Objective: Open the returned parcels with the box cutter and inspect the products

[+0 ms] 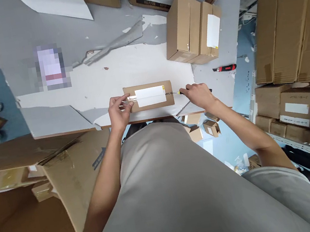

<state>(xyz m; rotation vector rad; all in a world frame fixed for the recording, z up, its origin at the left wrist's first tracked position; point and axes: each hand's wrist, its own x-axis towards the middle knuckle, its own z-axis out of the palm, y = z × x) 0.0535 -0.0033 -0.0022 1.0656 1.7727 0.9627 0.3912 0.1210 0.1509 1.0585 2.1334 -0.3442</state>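
Note:
A small cardboard box [156, 105] with a white label [150, 96] and clear tape along its middle lies flat near the table's front edge. My left hand [120, 112] holds the left end of this box, fingers bent, fingertips and thumb on the taped end. In my right hand [199, 94] is a screwdriver [179, 92], its thin metal shaft pointing left and a dark handle end showing behind the fist. The shaft's tip meets the box's right end at the tape seam; whether it has gone in, I cannot tell.
A red and black box cutter [226, 68] lies on the table at right. Behind it stand two cardboard boxes [180, 28] side by side. Torn grey covering [119, 42] crosses the white tabletop. A large open carton [76, 176] is at left, shelves of cartons [283, 31] at right.

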